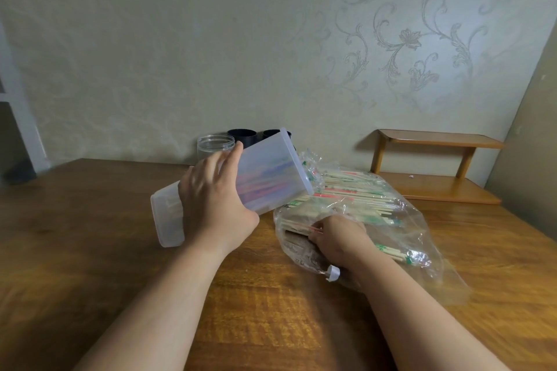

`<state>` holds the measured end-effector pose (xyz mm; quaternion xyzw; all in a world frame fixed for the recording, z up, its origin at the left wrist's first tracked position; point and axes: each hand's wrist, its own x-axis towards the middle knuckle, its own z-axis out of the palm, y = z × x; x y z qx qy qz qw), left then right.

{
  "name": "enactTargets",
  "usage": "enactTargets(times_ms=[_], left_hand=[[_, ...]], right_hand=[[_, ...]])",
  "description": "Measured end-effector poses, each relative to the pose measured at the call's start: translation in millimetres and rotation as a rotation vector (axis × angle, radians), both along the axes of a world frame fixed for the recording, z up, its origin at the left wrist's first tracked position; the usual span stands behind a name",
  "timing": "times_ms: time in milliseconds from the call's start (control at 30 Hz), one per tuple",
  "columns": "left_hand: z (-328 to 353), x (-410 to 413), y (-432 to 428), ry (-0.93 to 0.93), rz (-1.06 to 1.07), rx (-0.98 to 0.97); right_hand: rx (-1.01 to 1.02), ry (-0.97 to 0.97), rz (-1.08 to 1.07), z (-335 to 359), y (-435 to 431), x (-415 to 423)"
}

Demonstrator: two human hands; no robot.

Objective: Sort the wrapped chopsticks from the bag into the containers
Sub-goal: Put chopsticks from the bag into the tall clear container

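Against patterned wallpaper [391, 48]; wooden table [90, 235]

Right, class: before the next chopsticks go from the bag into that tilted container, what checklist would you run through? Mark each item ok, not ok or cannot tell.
1. Left hand firmly grips the translucent container: ok.
2. Container tilted, with its raised end beside the bag: ok.
3. Right hand inside the bag, pinching wrapped chopsticks: ok.
4. Room left in the container: cannot tell; only blurred colours show through its wall.
5. Wrapper colour matches this container: cannot tell.
6. Other containers ready: clear jar and black cups stand by the wall: ok.
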<state>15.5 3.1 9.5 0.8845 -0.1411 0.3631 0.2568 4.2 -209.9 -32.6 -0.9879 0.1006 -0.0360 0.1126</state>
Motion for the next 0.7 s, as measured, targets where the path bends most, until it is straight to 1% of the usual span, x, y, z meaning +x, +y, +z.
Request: enactTargets(times_ms=[167, 267, 467, 633, 700], left_hand=[[0.1, -0.2, -0.1, 0.000, 0.006, 0.002], [0.3, -0.1, -0.3, 0.001, 0.011, 0.004], [0.3, -1.0, 0.1, 0.005, 0.008, -0.002], [1.4, -1.1, -0.3, 0.006, 0.010, -0.001], [0.8, -0.5, -0.4, 0.006, 0.011, -0.003]], right_hand=[[-0.037, 0.023, -0.022, 3.2, 3.3, -0.6], [-0.098, 0.055, -0.013, 4.8, 4.4, -4.0], [-0.141, -0.045, 0.031, 10.9, 3.7, -16.9], [-0.139, -0.046, 0.043, 16.9, 5.5, -21.4], [-0.128, -0.092, 0.040, 21.4, 5.4, -24.0]])
